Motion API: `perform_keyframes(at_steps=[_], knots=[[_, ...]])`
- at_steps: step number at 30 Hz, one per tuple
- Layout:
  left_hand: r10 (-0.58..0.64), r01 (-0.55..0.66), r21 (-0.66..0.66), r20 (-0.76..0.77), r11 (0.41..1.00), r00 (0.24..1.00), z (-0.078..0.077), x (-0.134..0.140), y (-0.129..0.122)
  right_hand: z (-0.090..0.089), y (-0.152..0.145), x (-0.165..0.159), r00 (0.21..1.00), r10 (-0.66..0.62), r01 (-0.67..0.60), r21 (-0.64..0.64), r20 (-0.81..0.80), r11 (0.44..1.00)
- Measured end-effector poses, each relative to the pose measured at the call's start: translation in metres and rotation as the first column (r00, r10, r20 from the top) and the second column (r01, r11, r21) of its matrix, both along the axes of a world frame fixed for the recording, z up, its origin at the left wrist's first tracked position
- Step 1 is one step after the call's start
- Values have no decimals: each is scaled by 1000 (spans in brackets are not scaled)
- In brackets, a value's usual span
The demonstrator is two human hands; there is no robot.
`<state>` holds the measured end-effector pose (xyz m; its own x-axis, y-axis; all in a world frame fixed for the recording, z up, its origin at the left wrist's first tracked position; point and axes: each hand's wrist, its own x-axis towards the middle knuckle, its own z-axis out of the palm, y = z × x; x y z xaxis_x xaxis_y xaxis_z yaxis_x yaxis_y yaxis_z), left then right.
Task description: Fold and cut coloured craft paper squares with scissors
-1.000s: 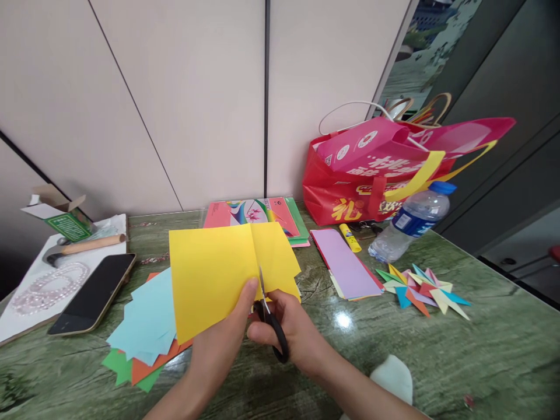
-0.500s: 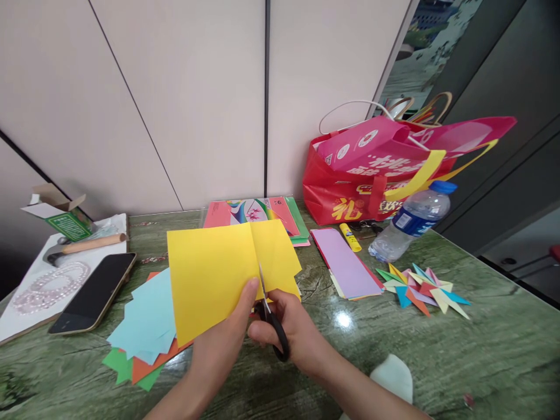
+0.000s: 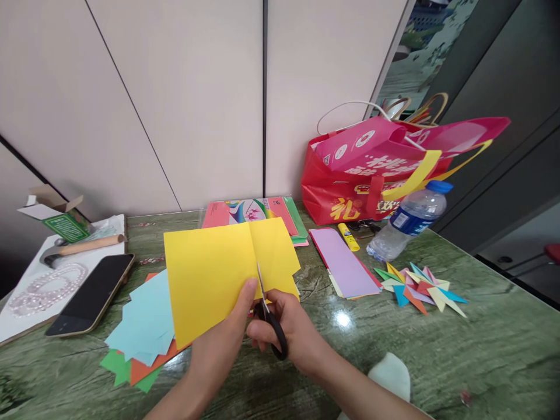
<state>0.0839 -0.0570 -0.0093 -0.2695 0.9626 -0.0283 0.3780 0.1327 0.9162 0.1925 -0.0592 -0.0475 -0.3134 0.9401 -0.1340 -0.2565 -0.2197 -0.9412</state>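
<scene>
A yellow sheet of paper (image 3: pixel 210 274) with a crease down it is held up over the table. My left hand (image 3: pixel 227 332) grips its lower edge, the thumb lying on top beside the crease. In my right hand (image 3: pixel 289 326) is a pair of black-handled scissors (image 3: pixel 276 331), fingers through the loops. The blades lie along the crease, partway up the sheet from its bottom edge. To the left, light blue paper (image 3: pixel 144 321) lies over orange paper (image 3: pixel 146 368) and green paper (image 3: pixel 116 363), partly hidden by the yellow sheet.
Lilac paper strips (image 3: pixel 343 262), a glue stick (image 3: pixel 349 237) and a folded multicoloured paper piece (image 3: pixel 422 287) lie on the right. Behind them stand a water bottle (image 3: pixel 409 221) and a red bag (image 3: pixel 324 186). A phone (image 3: pixel 91 294), beads (image 3: pixel 48 289) and a hammer-like tool (image 3: pixel 83 248) are at left.
The whole view has shifted very slightly. Both hands, the yellow paper and the scissors keep nearly the same positions relative to each other.
</scene>
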Motion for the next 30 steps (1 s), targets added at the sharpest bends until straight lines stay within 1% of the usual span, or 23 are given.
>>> perform_keyframes(at_steps=[4, 6, 12, 15, 19, 23, 26, 30], knots=[[0, 0, -20, 10, 1000, 1000, -1, 0, -1, -3, 1, 0, 1000, 0, 0, 6, -15, 1000], [6, -6, -30, 10, 1000, 1000, -1, 0, -1, -2, 1, 0, 1000, 1, -1, 8, -18, 1000], [-26, 26, -14, 12, 1000, 1000, -2, -1, -1, 2, 0, 0, 1000, 6, -6, 5, -8, 1000], [-32, 32, -23, 14, 999, 999, -2, -1, -1, -1, 0, 0, 1000, 7, -7, 11, -19, 1000], [-37, 37, -1, 27, 999, 999, -3, -2, 0, -4, -1, -1, 999, 10, -9, 20, -44, 1000], [-7, 7, -17, 20, 1000, 1000, -3, 0, -1, 0, 0, 0, 999, -13, 12, -21, -53, 1000], [38, -37, -34, 21, 999, 999, -4, 3, -1, 4, 1, 1, 993, 3, 0, 26, -117, 1000], [70, -70, -7, 62, 998, 996, -7, 5, -1, 4, 3, 3, 980, 16, -6, 52, -201, 999]])
